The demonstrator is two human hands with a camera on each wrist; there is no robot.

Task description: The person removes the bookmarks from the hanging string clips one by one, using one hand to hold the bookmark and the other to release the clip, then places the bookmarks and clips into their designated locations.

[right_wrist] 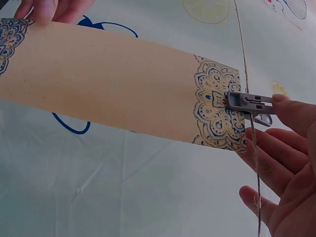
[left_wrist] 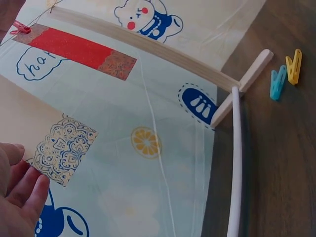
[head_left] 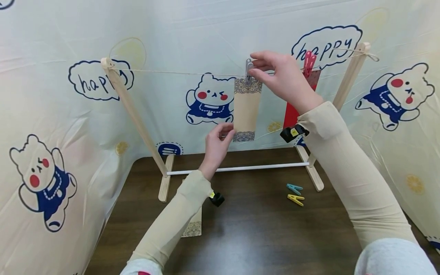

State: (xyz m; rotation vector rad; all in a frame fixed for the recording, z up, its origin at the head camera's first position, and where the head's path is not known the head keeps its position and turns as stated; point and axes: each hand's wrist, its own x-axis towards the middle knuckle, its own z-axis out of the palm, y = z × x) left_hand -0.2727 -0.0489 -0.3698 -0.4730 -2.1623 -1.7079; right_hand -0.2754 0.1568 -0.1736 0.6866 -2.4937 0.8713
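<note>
A beige paper card [head_left: 247,109] with patterned ends hangs from a string [head_left: 178,72]. A grey clothespin [right_wrist: 247,102] bites its top edge and the string. My left hand [head_left: 219,143] pinches the card's side near the bottom, thumb in front, as the left wrist view shows. At the top is my right hand [head_left: 280,74]; its thumb touches one clothespin handle, while the fingers lie apart below the other handle in the right wrist view. The clothespin's handles are spread. To the right, a red card [left_wrist: 74,48] hangs under red clothespins [head_left: 309,63].
Two wooden posts [head_left: 134,112] hold up the string, joined low down by a white rod [head_left: 261,167]. On the dark table [head_left: 254,233] lie a blue clothespin [head_left: 294,188], a yellow clothespin [head_left: 295,199] and another patterned card [head_left: 193,227], partly under my left forearm.
</note>
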